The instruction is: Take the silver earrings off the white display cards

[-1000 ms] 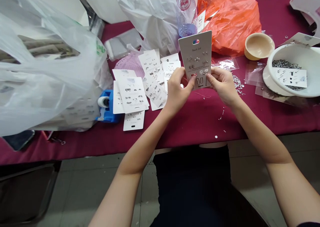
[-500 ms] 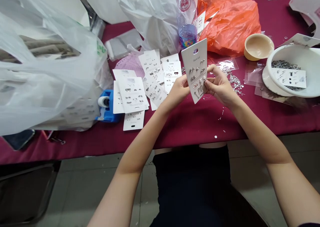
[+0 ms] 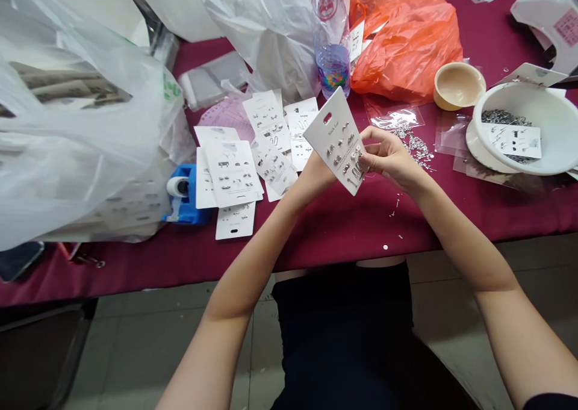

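A white earring card (image 3: 338,134) with several rows of small silver earrings is held up above the table, tilted to the left. My right hand (image 3: 392,157) pinches its right edge near the lower earrings, thumb on the front. Behind the card is my left hand (image 3: 320,172), its fingers mostly hidden by it. More earring cards (image 3: 233,172) lie in overlapping piles left of my hands. Beyond my right hand, loose silver earring pieces (image 3: 415,145) are scattered over the dark red cloth.
A blue tape dispenser (image 3: 187,194) and a large white plastic bag (image 3: 90,139) stand at left. Farther back are a clear bottle (image 3: 332,61) and an orange bag (image 3: 410,43). At right, a tan bowl (image 3: 458,85) sits beside a white bowl (image 3: 553,112) containing metal pieces and a card.
The held card has turned, its top swinging left and its front facing me more squarely. My left hand has slipped farther behind it. The whole view has shifted slightly.
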`<control>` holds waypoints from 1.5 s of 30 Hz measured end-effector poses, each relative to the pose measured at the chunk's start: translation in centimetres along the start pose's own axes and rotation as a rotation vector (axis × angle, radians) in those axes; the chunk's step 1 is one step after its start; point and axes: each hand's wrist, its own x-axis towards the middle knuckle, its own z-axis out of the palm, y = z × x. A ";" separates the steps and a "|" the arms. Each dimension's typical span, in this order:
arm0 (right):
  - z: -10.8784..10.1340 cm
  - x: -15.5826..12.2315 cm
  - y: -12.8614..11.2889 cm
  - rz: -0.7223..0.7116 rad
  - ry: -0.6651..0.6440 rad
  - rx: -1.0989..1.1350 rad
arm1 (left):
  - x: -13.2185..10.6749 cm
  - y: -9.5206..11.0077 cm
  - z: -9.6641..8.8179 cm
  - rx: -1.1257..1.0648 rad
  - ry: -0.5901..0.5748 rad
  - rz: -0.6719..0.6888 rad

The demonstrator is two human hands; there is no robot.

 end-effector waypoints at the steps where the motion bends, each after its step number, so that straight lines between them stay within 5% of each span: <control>1: -0.2 0.0 -0.3 -0.020 0.020 -0.008 | 0.1 -0.3 0.3 0.010 0.024 0.008; 4: -1.6 -0.3 -1.6 -0.124 0.153 -0.026 | 0.8 -1.4 1.3 0.060 0.047 0.019; 9: -6.1 -0.8 -3.5 -0.289 0.415 -0.047 | 3.2 -1.2 3.9 0.429 -0.196 0.064; 13: -8.8 -1.0 -3.4 -0.352 0.482 -0.011 | 5.4 0.1 6.7 0.680 -0.331 0.131; 23: -8.6 -0.9 -3.1 -0.255 0.657 0.034 | 6.0 1.4 10.1 0.913 -0.366 0.113; 31: -8.0 -1.3 -3.1 -0.181 0.409 0.080 | 7.7 1.7 11.8 0.953 -0.442 0.161; 37: -6.9 -0.8 -2.6 -0.427 0.374 0.267 | 9.2 0.7 12.6 0.856 -0.451 0.231; 45: -7.1 -0.6 -2.3 -0.367 0.364 0.242 | 10.0 -1.8 13.5 0.711 -0.376 0.302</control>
